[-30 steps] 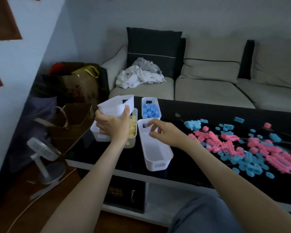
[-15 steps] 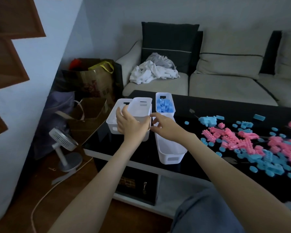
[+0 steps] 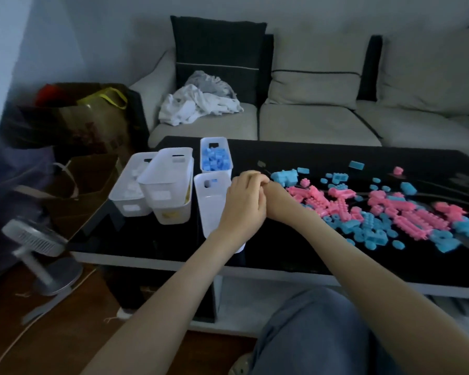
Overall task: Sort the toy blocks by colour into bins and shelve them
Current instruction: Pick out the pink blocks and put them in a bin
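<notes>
My left hand [image 3: 243, 204] and right hand [image 3: 278, 197] meet above the black table [image 3: 282, 247], fingers curled against each other; I cannot tell whether either pinches a block. Studded pink blocks [image 3: 417, 220] and blue blocks [image 3: 368, 231] lie mixed to the right. One white bin [image 3: 215, 158] holds blue pieces, with an empty bin [image 3: 210, 207] just before it.

free: tabletop [image 3: 282, 249] front edge | blocked: bins [image 3: 168, 180] left, blocks [image 3: 406, 220] right
</notes>
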Tool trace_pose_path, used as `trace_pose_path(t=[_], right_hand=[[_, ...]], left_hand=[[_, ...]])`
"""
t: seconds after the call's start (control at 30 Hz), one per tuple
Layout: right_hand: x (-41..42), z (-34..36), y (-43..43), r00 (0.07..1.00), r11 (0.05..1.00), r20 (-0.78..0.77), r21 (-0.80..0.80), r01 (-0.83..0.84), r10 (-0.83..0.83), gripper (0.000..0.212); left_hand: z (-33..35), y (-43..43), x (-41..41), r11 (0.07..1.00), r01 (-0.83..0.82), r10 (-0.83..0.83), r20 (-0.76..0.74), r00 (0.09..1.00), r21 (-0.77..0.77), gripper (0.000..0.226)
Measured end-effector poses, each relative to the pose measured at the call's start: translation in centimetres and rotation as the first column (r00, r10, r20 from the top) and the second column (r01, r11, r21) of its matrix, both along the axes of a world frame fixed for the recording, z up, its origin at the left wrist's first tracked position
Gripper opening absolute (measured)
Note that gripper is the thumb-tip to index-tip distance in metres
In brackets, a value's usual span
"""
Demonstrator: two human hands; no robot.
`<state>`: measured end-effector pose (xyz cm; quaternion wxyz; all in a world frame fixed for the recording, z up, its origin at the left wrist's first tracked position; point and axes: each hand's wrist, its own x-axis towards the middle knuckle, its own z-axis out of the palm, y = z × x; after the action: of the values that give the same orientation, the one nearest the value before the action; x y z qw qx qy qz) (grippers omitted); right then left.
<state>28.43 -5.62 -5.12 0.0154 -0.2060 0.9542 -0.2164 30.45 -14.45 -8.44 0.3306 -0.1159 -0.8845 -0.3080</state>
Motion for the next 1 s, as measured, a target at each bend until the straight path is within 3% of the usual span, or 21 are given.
trace_pose_path(t=[0.1,0.2,0.3,0.4,0.5,0.63,0.73,0.83,1.0], right_hand=[[-2.0,-1.9,4.2,0.979,0.978,-0.079,-0.104,0.180,-0.189,0.017],[-4.3,-3.7,8.9,0.889,0.892,-0.090,0.022,0.452,-0.449,0.029],[-6.6,-4.7,12.9,0.809,0.788,-0.068,0.190,0.585,-0.584,0.029],[-8.5,-5.0,14.4,0.831,0.802,-0.001,0.259,0.538,-0.557,0.019],[-9.6,-5.8,15.1,0.866,0.840,0.001,0.241,0.486,-0.501,0.018],[-10.1,-5.6,15.7,0.863,0.857,-0.016,0.116,0.503,-0.505,0.015],[-9.9,-4.5,15.7,0.853,0.851,-0.008,-0.080,0.519,-0.521,0.012],[-9.5,-4.1,15.0,0.881,0.884,-0.102,-0.137,0.447,-0.461,0.004],[-8.0,-3.2,12.0,0.915,0.925,-0.211,-0.245,0.292,-0.345,0.007]], left_hand=[[-0.3,1.8,-0.5,0.996,0.084,-0.079,0.163,0.983,-0.026,0.031],[-0.7,4.1,-1.9,0.981,0.166,-0.110,0.415,0.903,-0.101,0.046],[-1.6,6.6,-4.3,0.948,0.224,-0.041,0.614,0.788,-0.225,0.056],[-2.2,8.3,-7.0,0.922,0.207,0.084,0.692,0.717,-0.326,0.051],[-2.3,9.2,-9.4,0.919,0.111,0.196,0.684,0.703,-0.378,0.036],[-2.1,9.8,-11.2,0.920,0.023,0.275,0.685,0.675,-0.392,0.044],[-2.1,10.0,-11.7,0.915,-0.033,0.326,0.690,0.646,-0.402,0.053],[-1.8,10.0,-11.8,0.923,-0.054,0.328,0.710,0.623,-0.380,0.054],[-1.0,8.6,-10.6,0.927,-0.082,0.332,0.696,0.636,-0.366,0.056]])
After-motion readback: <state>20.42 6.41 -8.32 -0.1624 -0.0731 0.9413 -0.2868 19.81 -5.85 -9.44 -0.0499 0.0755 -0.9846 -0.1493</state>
